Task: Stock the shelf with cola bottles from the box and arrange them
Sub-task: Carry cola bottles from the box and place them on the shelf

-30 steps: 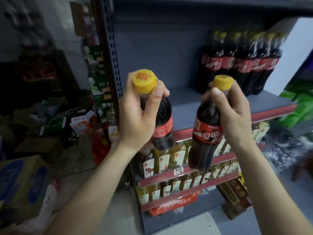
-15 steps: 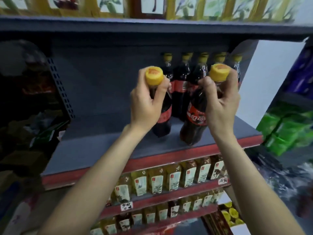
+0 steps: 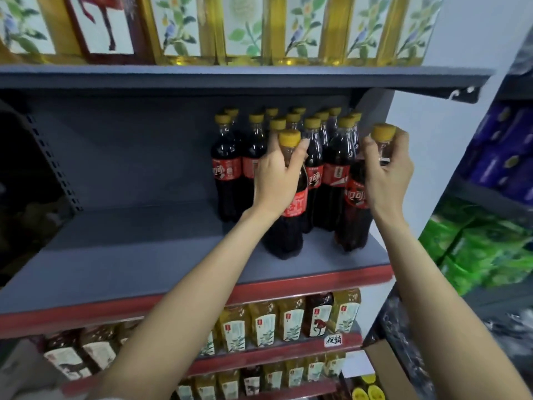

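My left hand (image 3: 277,177) grips the neck of a yellow-capped cola bottle (image 3: 288,235) that stands on the grey shelf (image 3: 138,255), in front of the stocked group. My right hand (image 3: 386,174) holds the neck of a second cola bottle (image 3: 353,220), set down at the shelf's right end near the front. Behind both stand several cola bottles (image 3: 227,171) with red labels, packed in rows at the back right. The box is out of view.
The shelf's left half is bare grey board with a red front lip (image 3: 86,313). The shelf above (image 3: 230,77) carries yellow oil bottles. Below are rows of small yellow tea bottles (image 3: 288,319). Green packs (image 3: 473,249) fill the neighbouring rack at right. A cardboard flap (image 3: 386,368) shows at lower right.
Both hands have carried their bottles up and forward from chest height onto the shelf, and the two bottles now stand on its board in front of the stocked rows.
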{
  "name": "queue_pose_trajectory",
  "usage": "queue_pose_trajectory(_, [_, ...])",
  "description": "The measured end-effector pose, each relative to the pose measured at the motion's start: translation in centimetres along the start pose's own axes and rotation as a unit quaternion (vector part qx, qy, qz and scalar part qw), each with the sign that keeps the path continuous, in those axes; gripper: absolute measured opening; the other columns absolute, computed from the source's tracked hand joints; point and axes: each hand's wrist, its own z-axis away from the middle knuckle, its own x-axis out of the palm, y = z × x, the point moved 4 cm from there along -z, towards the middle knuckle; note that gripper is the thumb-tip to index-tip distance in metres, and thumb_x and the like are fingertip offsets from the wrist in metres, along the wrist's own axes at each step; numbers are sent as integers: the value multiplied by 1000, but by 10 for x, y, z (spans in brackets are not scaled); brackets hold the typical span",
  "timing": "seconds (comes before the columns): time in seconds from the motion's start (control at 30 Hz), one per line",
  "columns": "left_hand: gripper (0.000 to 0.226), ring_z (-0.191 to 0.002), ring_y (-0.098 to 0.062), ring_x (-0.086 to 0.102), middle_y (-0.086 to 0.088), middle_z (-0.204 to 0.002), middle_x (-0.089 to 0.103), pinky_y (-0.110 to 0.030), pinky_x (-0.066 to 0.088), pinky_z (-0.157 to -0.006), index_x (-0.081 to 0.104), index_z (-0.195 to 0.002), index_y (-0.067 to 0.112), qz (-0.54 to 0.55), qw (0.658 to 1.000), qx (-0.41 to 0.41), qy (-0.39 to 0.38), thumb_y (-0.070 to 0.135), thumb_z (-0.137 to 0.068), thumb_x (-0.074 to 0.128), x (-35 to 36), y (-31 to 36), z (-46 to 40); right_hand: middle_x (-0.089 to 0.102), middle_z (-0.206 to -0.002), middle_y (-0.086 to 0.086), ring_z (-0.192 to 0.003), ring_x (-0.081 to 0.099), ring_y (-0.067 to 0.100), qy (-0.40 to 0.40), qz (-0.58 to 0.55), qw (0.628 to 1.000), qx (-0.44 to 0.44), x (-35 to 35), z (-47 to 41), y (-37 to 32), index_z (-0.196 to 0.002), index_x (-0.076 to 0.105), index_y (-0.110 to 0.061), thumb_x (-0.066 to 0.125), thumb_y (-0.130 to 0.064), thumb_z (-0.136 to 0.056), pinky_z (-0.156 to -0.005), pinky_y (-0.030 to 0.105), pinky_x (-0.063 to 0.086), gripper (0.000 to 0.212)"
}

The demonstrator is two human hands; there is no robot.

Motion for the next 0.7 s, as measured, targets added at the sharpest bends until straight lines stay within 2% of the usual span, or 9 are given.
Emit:
queue_pose_trajectory(0.07, [72,-86,-16,65,-4,-90,70,-22,46,-80,49,-122,0,-10,1000,-7,1,62,-87,35,15,0,-4,61,-80,0,-73,57,18,1,10,1000,3,-2,-13,14,-98,52,-19,55,-34,-92,-71,30,44,17])
queue_pose_trajectory(0.17, [59,-99,-18,62,-6,-102,68,-31,45,-93,43,-133,3,-14,999,-47,4,49,-96,44,33,-2,-8,61,-82,-3,-75,57,15,3,5,1000,11,1,-28,35,-98,51,-19,55,-34,-93,-75,36,47,16])
queue_pose_trajectory(0.27, [48,-95,-10,60,4,-100,65,-19,41,-84,41,-132,9,-3,997,-68,21,40,-97,49,45,-2,-9,62,-83,-5,-77,59,11,-10,11,1000,23,7,-36,55,-105,54,-13,52,-41,-95,-75,38,48,30])
queue_pose_trajectory(0.33, [42,-88,2,57,12,-98,60,-12,40,-81,40,-129,9,13,998,-48,31,33,-97,53,48,-2,-8,60,-83,-12,-74,55,1,-33,4,998,54,10,-40,68,-116,54,-14,49,-44,-95,-72,29,45,37])
queue_pose_trajectory(0.37, [44,-92,4,55,10,-107,58,-7,39,-84,39,-131,9,16,999,-34,31,30,-96,55,49,-2,-7,61,-87,-12,-77,56,0,-50,-5,997,63,11,-40,72,-122,52,-16,50,-44,-94,-75,26,44,39])
queue_pose_trajectory(0.47, [66,-117,4,36,-1,-139,38,0,26,-98,27,-143,6,-13,1000,-3,-6,24,-90,63,54,-11,3,61,-122,-2,-107,60,10,-111,-47,988,96,7,-26,89,-134,40,-27,65,-37,-89,-93,28,49,52])
queue_pose_trajectory(0.53, [82,-124,4,26,-6,-142,32,-1,16,-104,20,-147,6,-56,998,11,-13,26,-85,70,54,-18,14,48,-140,4,-123,52,9,-159,-77,978,107,0,-4,103,-143,25,-26,70,-24,-85,-102,23,43,74])
queue_pose_trajectory(0.6, [95,-130,-1,19,-13,-145,29,-5,11,-107,17,-149,9,-104,994,26,-5,31,-78,75,52,-25,25,33,-150,12,-135,41,15,-207,-80,970,104,-4,19,117,-149,7,-17,67,-20,-79,-112,30,35,92])
queue_pose_trajectory(0.7, [104,-131,-7,22,-14,-143,29,-17,18,-107,15,-150,12,-155,988,17,-11,31,-71,80,50,-31,41,21,-154,18,-143,29,21,-234,-67,966,87,-5,34,126,-150,-4,-12,59,-13,-76,-118,43,26,97])
